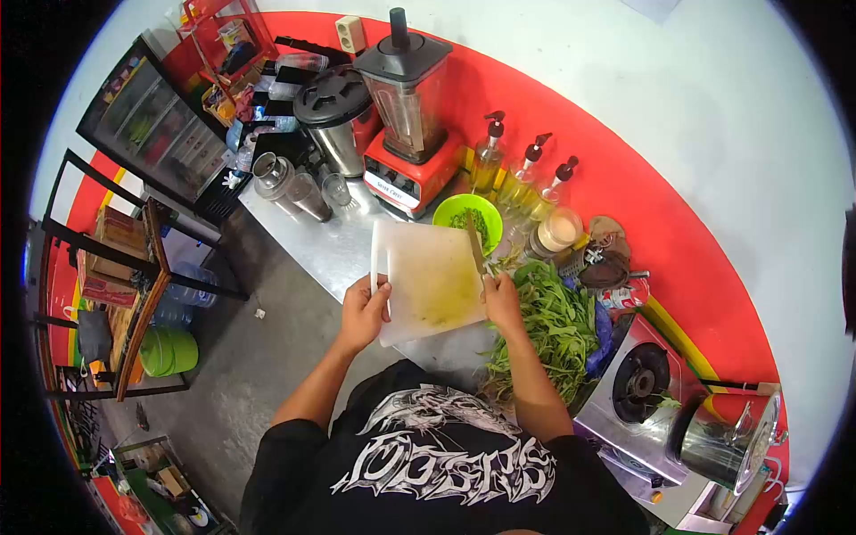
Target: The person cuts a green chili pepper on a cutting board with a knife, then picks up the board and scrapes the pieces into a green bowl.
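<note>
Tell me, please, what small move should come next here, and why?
Probably sweep the long-bladed knife across the white plastic cutting board toward the round green bowl: the left hand grips the board, the right hand holds the knife by the bowl, and greenish residue lies on it.

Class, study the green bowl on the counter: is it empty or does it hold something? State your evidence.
Not empty: chopped greens lie in the green bowl, covering part of its bottom, with bare wall showing around them.
</note>
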A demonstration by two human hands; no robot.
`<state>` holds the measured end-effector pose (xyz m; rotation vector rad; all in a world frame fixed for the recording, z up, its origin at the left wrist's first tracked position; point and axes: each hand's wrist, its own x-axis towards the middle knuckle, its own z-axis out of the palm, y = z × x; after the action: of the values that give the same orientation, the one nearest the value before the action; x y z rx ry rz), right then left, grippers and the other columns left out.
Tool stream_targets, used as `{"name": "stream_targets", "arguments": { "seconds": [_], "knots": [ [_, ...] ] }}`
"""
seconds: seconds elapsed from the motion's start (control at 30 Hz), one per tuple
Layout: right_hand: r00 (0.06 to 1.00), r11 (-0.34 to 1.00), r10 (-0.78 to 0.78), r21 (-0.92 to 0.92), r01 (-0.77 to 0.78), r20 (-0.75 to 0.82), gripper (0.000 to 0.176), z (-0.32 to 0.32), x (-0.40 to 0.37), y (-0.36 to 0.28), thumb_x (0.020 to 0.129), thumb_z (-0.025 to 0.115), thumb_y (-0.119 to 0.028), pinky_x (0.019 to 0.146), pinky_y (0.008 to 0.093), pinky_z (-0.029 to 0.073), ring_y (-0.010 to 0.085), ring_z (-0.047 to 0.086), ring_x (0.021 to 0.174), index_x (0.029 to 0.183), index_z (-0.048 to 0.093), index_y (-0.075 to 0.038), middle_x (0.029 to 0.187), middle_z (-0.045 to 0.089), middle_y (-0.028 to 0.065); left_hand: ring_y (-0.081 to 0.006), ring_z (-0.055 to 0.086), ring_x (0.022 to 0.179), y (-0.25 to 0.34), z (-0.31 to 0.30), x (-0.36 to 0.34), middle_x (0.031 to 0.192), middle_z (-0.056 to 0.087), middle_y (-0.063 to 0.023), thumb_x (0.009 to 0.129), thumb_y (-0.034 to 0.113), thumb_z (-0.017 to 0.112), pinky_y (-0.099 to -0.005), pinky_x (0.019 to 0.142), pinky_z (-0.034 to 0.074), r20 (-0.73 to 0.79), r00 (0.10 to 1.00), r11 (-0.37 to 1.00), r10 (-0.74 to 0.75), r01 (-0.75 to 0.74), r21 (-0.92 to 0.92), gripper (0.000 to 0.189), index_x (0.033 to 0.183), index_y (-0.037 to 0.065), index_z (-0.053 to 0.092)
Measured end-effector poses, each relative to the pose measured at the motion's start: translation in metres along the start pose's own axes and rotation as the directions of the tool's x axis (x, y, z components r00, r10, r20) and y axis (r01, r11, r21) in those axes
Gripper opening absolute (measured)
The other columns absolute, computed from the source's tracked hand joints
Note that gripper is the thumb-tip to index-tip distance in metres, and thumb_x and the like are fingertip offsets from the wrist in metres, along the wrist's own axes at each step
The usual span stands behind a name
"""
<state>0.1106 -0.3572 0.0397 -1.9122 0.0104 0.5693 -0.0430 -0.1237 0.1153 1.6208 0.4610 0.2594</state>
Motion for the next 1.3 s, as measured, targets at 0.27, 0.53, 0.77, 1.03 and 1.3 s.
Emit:
{"name": "stream_targets", "arguments": {
  "seconds": [0.27,0.53,0.77,1.03,1.3],
  "knots": [
    [0.997,0.997,0.054,-0.052,-0.051,0.061,0.029,-0.033,-0.036,0.012,0.106,0.055,-0.027,0.051,0.0404,0.044,0.0186,0.049,0.049,0.091,0.04,-0.007,0.066,0.05,0.0074,-0.0084,0.051,0.05,-0.001,-0.011,0.016,0.074,0.059,-0.0032,0.101,0.011,0.056,-0.0252,0.048,0.044,0.008,0.999,0.997,-0.042,0.042,-0.068,0.018,0.1,-0.006,0.062],
    [0.984,0.988,-0.149,0.018,0.151,-0.096,0.027,-0.05,-0.022,-0.006,0.09,0.063,-0.005,0.068,0.0371,0.051,0.0179,0.06,0.078,0.11,0.045,-0.003,0.101,0.062,0.0142,-0.0066,0.05,0.05,0.004,-0.022,0.019,0.072,0.059,-0.0012,0.101,0.012,0.057,-0.024,0.048,0.043,0.037,0.998,0.997,-0.052,0.055,-0.06,0.019,0.101,-0.005,0.065],
    [0.81,0.796,-0.573,-0.32,0.514,-0.125,0.052,-0.021,0.025,-0.011,0.082,0.066,-0.002,0.084,0.052,0.049,0.047,0.063,0.101,0.13,0.047,-0.004,0.109,0.065,0.0267,-0.0067,0.049,0.048,0.009,-0.026,0.007,0.069,0.059,-0.001,0.1,0.013,0.059,-0.0236,0.047,0.041,0.052,0.997,0.997,-0.065,0.067,-0.04,0.018,0.099,-0.004,0.066],
    [0.79,0.757,-0.607,-0.364,0.543,-0.084,0.047,0.009,0.024,-0.026,0.082,0.064,0.002,0.094,0.0498,0.049,0.0457,0.059,0.112,0.127,0.051,-0.002,0.121,0.062,0.025,-0.0059,0.047,0.049,0.004,-0.028,-0.004,0.068,0.059,0.0,0.102,0.014,0.057,-0.0229,0.047,0.039,0.023,0.999,0.995,-0.032,0.034,-0.091,0.021,0.102,-0.004,0.067],
    [0.812,0.778,-0.57,-0.4,0.484,-0.125,0.041,0.003,0.009,-0.015,0.082,0.063,0.003,0.089,0.0505,0.051,0.045,0.062,0.106,0.123,0.057,0.0,0.115,0.063,0.0244,-0.0053,0.045,0.049,-0.004,-0.023,0.002,0.069,0.058,0.0004,0.102,0.013,0.057,-0.0223,0.047,0.037,0.052,0.998,0.979,-0.026,0.036,-0.201,0.021,0.104,-0.005,0.067]
  ]
}}
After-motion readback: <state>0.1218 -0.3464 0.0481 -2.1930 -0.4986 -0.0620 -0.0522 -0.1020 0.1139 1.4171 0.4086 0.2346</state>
